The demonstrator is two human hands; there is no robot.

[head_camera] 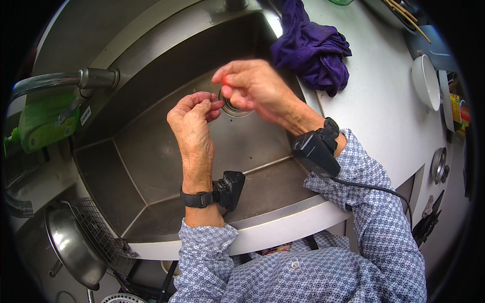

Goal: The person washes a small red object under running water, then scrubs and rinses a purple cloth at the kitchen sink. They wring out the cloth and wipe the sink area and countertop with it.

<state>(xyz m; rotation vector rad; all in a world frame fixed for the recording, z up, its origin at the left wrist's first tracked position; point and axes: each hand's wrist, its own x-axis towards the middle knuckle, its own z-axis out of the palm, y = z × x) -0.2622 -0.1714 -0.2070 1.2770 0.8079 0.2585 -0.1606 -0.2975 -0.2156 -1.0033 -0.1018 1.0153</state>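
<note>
Both hands are over a stainless steel sink (159, 159). My left hand (197, 117) has its thumb and fingertips pinched together; whether something tiny sits between them cannot be told. My right hand (254, 87), slightly blurred, is just beyond it to the right, with thumb and forefinger closed on a small red object (226, 79) that is mostly hidden. The fingertips of the two hands are near each other but apart. Below them the round drain (237, 111) is partly covered by my right hand. Black strapped devices sit on the left wrist (229, 191) and right wrist (316, 153).
A purple cloth (314, 53) is bunched over the sink's right rim. On the left are a faucet (98, 78) and a green soap bottle (49, 121). A metal wok (75, 246) leans by a wire rack (94, 223). A white bowl (425, 82) stands right.
</note>
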